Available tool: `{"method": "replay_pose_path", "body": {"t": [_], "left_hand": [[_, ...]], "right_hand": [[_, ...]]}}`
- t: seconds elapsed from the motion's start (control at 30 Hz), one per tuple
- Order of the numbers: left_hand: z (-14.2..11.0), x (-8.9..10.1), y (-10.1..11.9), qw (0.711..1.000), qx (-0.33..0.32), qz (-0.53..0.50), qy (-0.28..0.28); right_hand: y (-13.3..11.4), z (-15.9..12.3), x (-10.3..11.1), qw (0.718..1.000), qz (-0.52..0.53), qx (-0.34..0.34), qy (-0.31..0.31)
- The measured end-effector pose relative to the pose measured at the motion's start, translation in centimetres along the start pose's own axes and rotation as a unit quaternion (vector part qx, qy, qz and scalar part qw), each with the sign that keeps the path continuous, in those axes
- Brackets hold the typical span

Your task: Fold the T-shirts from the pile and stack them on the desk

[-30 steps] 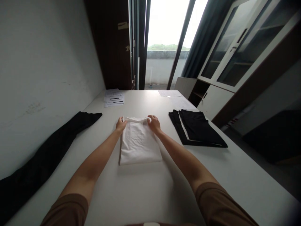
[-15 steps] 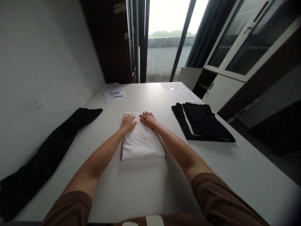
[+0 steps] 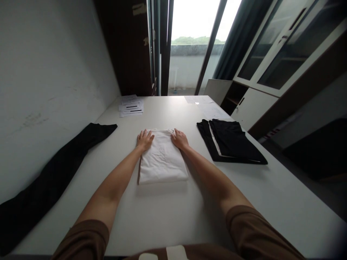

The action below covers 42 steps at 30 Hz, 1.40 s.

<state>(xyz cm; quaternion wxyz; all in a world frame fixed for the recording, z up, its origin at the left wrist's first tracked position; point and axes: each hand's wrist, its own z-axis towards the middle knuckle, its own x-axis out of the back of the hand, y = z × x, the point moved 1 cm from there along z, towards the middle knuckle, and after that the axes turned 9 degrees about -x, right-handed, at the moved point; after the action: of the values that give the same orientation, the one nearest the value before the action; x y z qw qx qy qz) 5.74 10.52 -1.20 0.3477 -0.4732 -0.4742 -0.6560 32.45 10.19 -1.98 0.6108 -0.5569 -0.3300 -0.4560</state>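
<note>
A white garment folded into a rectangle (image 3: 164,162) lies flat on the white table in front of me, its surface lightly creased. At its far left corner rests my left hand (image 3: 145,140), fingers spread over the edge of the cloth. My right hand (image 3: 180,139) lies on the far right corner, its fingers stretched forward and its thumb on the fabric. Neither hand lifts the garment. The far corners are partly hidden under my fingers.
Folded black garments (image 3: 233,141) with a pale strip between them lie to the right. A long black garment (image 3: 62,162) stretches along the wall on the left. Papers (image 3: 131,106) sit at the far left of the table (image 3: 162,220), with more sheets (image 3: 213,110) at the far right.
My hands have moved apart, the left one outward to the left corner and the right one outward to the right corner. The folded white garment stays in place.
</note>
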Motion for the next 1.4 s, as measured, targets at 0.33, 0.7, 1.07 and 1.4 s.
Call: {"method": "replay_pose_path", "body": {"t": [0.33,0.7,1.07,1.4], "left_hand": [[-13.8,2.4,2.6,0.949,-0.305,0.028,-0.068],[-17.7,2.6,12.5,0.871,-0.475,0.011,-0.129],[-18.4,1.7,17.0,0.823,-0.549,-0.019,-0.145],[-17.8,3.0,14.3,0.858,-0.482,-0.089,-0.156]], "right_hand": [[1.6,-9.9,3.6,0.993,0.032,0.111,-0.015],[-0.4,-7.2,2.9,0.996,0.027,0.085,-0.029],[-2.1,-3.0,0.9,0.989,-0.031,0.113,-0.095],[-1.5,-0.8,0.4,0.992,-0.046,0.081,-0.087]]}}
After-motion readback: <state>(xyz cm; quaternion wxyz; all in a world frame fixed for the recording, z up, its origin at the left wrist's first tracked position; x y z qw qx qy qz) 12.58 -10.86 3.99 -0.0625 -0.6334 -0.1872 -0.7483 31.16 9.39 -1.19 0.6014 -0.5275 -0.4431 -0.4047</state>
